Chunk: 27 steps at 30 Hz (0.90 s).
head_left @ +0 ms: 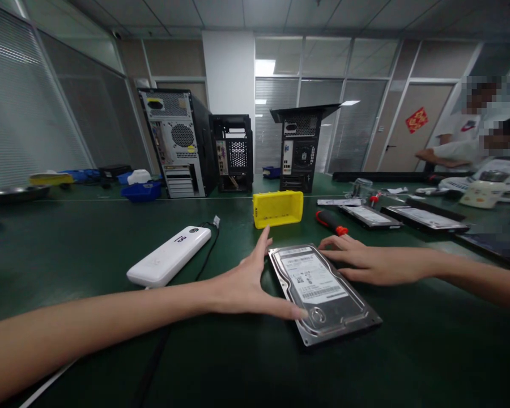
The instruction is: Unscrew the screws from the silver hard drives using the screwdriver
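Note:
A silver hard drive [323, 289] with a white label lies flat on the green table [221, 351]. My left hand [250, 283] is at its left side with thumb and fingers spread wide; the thumb tip is over the drive's lower left part. My right hand [361, 258] rests along the upper right edge, fingers apart and pointing at the drive. Just behind that hand lies a red and black screwdriver [331, 222]. Beyond the drive stands a yellow tray [278, 209] on its side.
A white power bank [170, 258] with a black cable lies left. More hard drives [369, 216] are at the right. Computer cases [181, 141] stand at the back, with a blue tray [141, 191] nearby. People [463, 136] are at the far right.

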Available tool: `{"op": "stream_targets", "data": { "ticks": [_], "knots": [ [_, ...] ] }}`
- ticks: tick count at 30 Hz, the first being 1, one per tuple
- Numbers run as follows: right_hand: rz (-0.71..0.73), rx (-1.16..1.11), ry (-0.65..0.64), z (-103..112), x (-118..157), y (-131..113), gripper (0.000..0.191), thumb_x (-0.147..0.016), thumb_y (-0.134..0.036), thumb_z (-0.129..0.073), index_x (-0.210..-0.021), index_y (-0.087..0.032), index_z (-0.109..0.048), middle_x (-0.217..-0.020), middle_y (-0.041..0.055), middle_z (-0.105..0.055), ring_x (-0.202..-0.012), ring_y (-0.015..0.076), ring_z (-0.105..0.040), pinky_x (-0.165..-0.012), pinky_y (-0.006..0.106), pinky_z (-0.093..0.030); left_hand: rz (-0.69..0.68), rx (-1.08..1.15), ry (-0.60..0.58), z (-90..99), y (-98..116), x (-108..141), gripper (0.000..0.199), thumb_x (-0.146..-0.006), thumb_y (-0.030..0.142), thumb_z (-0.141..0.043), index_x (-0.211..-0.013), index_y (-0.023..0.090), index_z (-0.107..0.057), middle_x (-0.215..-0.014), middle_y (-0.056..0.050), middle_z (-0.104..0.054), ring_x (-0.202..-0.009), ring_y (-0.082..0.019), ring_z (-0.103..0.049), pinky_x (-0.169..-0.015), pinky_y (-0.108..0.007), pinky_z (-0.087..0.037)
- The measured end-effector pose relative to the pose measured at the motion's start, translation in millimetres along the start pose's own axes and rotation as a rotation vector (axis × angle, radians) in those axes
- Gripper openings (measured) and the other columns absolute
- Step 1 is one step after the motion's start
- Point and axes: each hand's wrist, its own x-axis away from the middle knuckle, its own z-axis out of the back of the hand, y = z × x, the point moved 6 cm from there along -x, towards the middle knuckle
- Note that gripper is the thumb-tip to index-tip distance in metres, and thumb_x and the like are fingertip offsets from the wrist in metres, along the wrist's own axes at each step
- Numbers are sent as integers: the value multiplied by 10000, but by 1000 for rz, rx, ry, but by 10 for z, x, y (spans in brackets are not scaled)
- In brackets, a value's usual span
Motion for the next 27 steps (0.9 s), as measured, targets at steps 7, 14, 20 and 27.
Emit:
{"op": "stream_targets", "data": {
  "ticks": [7,14,20,27],
  "knots": [
    [-37,146,107,-238,58,-33,556,-949,-428,-179,-1470,-234,-183,-1507,86,-178,-1384,318,-120,-1093,587,-78,-47,-100,18,-131,66,96,1444,-463,525,-827,-1389,303,260,-1528,-125,80,-1384,-390,-33,-1095,-600,-63],
    [-3,379,329,-269,22,-137,496,-968,-369,-209,-1397,-172,-359,-1412,113,-373,-1287,285,-331,-1058,571,-219,-48,-253,-57,-133,141,120,1549,-367,582,-829,-1358,277,323,-1504,-81,226,-1377,-374,102,-1111,-571,-23],
    [33,439,449,-227,-54,-222,399,-928,-283,-372,-1283,-160,-505,-1275,115,-510,-1158,288,-446,-982,562,-322,-58,-350,-70,-114,108,103,1508,-416,533,-823,-1351,269,330,-1502,-50,238,-1379,-376,91,-1113,-564,-58],
    [85,438,543,-121,-104,-169,283,-913,-194,-433,-1058,-167,-675,-1090,74,-629,-997,225,-556,-877,428,-441,-89,-400,-49,-91,60,71,1465,-434,514,-810,-1383,272,278,-1516,-55,193,-1373,-404,78,-1101,-594,-67]
  ]
}}
